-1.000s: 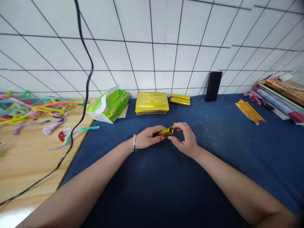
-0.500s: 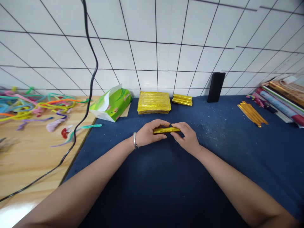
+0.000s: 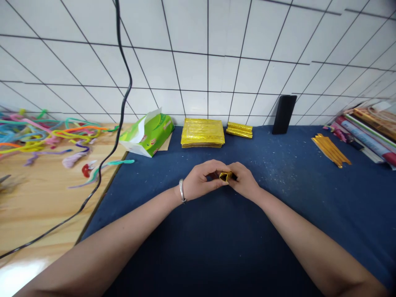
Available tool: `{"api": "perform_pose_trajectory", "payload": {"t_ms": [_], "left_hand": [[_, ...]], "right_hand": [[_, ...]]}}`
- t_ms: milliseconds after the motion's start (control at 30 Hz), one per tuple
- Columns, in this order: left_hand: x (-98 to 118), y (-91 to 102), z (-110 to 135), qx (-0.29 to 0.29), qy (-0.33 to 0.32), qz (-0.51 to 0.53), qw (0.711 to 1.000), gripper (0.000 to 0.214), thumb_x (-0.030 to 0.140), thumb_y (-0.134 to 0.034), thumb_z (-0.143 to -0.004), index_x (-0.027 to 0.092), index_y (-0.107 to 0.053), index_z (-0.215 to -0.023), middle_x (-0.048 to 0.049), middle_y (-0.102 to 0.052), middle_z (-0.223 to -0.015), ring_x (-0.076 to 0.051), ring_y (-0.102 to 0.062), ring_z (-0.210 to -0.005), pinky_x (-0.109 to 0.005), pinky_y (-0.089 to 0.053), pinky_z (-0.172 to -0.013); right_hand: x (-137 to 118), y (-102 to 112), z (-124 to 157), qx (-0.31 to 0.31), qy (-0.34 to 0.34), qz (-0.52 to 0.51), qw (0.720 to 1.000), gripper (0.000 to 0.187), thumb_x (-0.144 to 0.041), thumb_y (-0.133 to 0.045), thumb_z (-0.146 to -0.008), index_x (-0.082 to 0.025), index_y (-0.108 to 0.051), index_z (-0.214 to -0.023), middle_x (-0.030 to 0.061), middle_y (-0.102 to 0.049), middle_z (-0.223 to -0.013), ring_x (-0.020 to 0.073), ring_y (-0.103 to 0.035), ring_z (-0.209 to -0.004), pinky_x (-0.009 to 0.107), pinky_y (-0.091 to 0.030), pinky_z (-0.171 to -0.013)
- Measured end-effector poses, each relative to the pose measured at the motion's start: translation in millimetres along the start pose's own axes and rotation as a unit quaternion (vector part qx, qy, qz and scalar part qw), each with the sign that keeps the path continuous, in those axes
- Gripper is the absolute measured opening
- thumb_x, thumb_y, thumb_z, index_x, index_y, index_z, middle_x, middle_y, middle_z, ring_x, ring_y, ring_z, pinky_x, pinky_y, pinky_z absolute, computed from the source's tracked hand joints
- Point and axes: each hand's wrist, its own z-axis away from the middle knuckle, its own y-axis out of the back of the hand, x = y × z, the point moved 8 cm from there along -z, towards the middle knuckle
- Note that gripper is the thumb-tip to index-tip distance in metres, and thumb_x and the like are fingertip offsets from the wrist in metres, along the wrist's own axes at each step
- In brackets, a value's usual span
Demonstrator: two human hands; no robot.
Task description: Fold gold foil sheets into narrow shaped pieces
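Gripping the gold foil piece (image 3: 225, 176), left hand (image 3: 199, 182) and right hand (image 3: 246, 184), bare blue cloth (image 3: 297, 173) around.

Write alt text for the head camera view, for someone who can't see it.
The left hand and right hand together pinch a small folded gold foil piece over a blue cloth. Behind, near the tiled wall, lie a stack of gold sheets and a green tissue pack.

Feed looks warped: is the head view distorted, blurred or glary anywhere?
Head view: wide-angle bend curves the tiled wall; glare whitens the wooden table at its near left corner; the left hand and right hand, holding the gold piece, look sharp.
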Motion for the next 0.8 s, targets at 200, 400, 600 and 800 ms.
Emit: {"api": "perform_pose_trajectory", "payload": {"t_ms": [200,400,600,800], "left_hand": [[-3,6.9,2,0.046,0.016,-0.041,0.998,0.030,0.027,-0.062,-0.079,0.018,-0.058,-0.107,-0.0079,-0.059,-0.102,-0.014,-0.056,-0.086,-0.028,-0.048,-0.074],[-51,10.4,3,0.093,0.128,0.090,0.983,0.039,0.032,-0.060,-0.080,0.017,-0.051,-0.114,-0.0059,-0.058,-0.099,-0.012,-0.057,-0.078,-0.023,-0.049,-0.065],[-77,15.8,4,0.133,0.185,0.118,0.966,0.048,0.034,-0.057,-0.081,0.020,-0.040,-0.124,-0.0082,-0.051,-0.111,-0.009,-0.058,-0.074,-0.018,-0.047,-0.054],[-81,12.0,5,0.111,0.179,0.083,0.974,0.044,0.033,-0.057,-0.080,0.019,-0.044,-0.120,-0.0077,-0.053,-0.111,-0.008,-0.057,-0.073,-0.019,-0.047,-0.056]], "right_hand": [[1,4,0,0.016,-0.022,0.010,1.000,0.024,-0.022,-0.056,-0.079,-0.022,-0.058,-0.102,0.0030,-0.063,-0.090,0.0178,-0.056,-0.085,0.033,-0.044,-0.077],[4,10,1,0.041,-0.047,0.000,0.998,0.024,-0.032,-0.051,-0.085,-0.024,-0.054,-0.107,0.0026,-0.063,-0.097,0.0178,-0.058,-0.089,0.032,-0.044,-0.080],[35,28,3,0.079,-0.074,0.066,0.992,0.029,-0.037,-0.045,-0.087,-0.022,-0.052,-0.112,0.0053,-0.061,-0.103,0.0210,-0.057,-0.094,0.034,-0.043,-0.083],[90,56,-11,0.092,-0.125,0.201,0.967,0.034,-0.030,-0.041,-0.086,-0.018,-0.051,-0.116,0.0090,-0.060,-0.101,0.0238,-0.053,-0.094,0.037,-0.041,-0.084]]}}
